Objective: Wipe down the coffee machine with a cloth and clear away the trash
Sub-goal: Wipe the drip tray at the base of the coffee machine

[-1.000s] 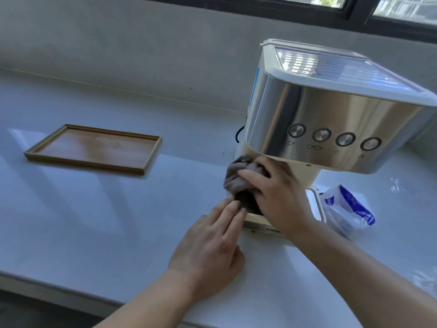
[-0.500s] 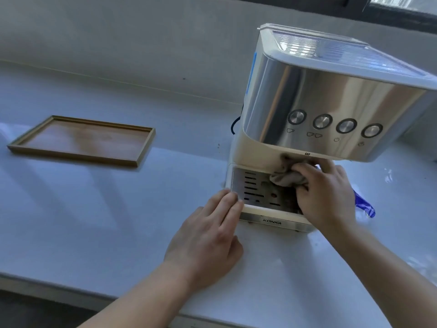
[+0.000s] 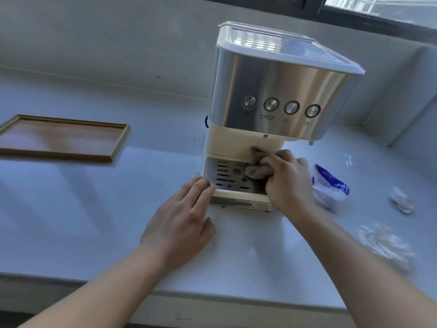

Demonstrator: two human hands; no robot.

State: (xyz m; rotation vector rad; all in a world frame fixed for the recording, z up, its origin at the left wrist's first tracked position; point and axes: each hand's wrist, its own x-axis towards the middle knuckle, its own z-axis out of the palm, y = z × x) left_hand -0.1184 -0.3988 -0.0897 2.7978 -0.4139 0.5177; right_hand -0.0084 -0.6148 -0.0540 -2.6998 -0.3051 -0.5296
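Two hands are at the coffee machine (image 3: 272,95), which stands on the white surface (image 3: 94,221) near the far wall. Your right hand (image 3: 287,179) is bunched around a brown cloth (image 3: 256,171), its fingers (image 3: 274,160) curled tight on it. The cloth lies on the drip tray (image 3: 227,172) and also touches the cream front just above. Your left hand (image 3: 182,223) lies flat on the surface, fingers pressed together, tips on the tray's near left corner. Right of the machine lies a blue and white wrapper (image 3: 329,185). Farther right sit two crumpled white bits of trash, one small (image 3: 400,201) and one bigger and nearer (image 3: 385,242). A wooden tray (image 3: 59,138) lies far off to the left.
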